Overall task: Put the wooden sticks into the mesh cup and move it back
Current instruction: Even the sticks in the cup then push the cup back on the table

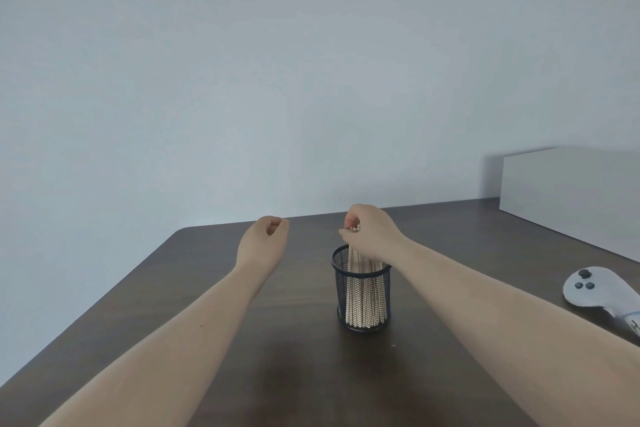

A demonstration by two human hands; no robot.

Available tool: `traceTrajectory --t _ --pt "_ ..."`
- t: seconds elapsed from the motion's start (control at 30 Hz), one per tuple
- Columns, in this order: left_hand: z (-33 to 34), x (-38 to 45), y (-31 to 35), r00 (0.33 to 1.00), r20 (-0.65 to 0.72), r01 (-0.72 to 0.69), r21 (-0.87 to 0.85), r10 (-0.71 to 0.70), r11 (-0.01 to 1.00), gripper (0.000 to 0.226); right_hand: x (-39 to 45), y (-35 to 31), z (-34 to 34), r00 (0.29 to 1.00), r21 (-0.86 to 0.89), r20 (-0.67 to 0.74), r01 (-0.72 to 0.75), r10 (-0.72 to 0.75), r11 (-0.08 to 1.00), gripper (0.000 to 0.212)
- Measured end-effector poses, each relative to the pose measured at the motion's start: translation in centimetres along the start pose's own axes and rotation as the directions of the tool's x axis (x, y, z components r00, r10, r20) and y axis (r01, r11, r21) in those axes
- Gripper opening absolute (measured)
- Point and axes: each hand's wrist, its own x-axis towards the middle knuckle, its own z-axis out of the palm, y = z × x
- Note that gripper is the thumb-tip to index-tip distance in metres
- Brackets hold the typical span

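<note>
A black mesh cup (362,302) stands upright near the middle of the dark wooden table (284,357). A bundle of pale wooden sticks (364,263) stands inside it, their tops rising above the rim. My right hand (370,229) hovers directly over the cup, fingers closed around the top ends of the sticks. To the left of the cup, my left hand (265,241) is held above the table with fingers curled in and nothing in it.
A white game controller (595,291) lies on the table at the right edge. A white box (568,187) stands at the back right against the pale wall. The table's left edge runs diagonally from the far corner.
</note>
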Motion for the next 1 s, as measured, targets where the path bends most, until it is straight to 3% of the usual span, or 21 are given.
traceTrajectory --t 0.2,0.6,0.87,1.0 --pt "0.4 0.1 -0.8 1.000 -0.005 0.015 0.032 -0.015 0.999 0.028 -0.2 -0.1 0.1 0.994 -0.089 0.090 0.067 -0.059 0.994 0.029" --pt "0.9 0.3 -1.2 1.000 -0.003 0.002 0.086 -0.002 0.996 0.032 0.1 0.4 0.4 0.989 -0.136 0.087 0.128 -0.117 0.982 0.046" --pt "0.6 -0.1 -0.9 1.000 -0.008 0.000 0.094 0.000 0.996 0.032 -0.8 0.5 -1.8 0.997 0.266 -0.075 0.014 0.006 0.964 0.057" --pt "0.3 -0.5 -0.4 1.000 0.000 -0.009 0.076 0.009 0.997 0.027 -1.0 2.0 -3.6 0.987 0.424 -0.068 -0.105 0.147 0.899 0.046"
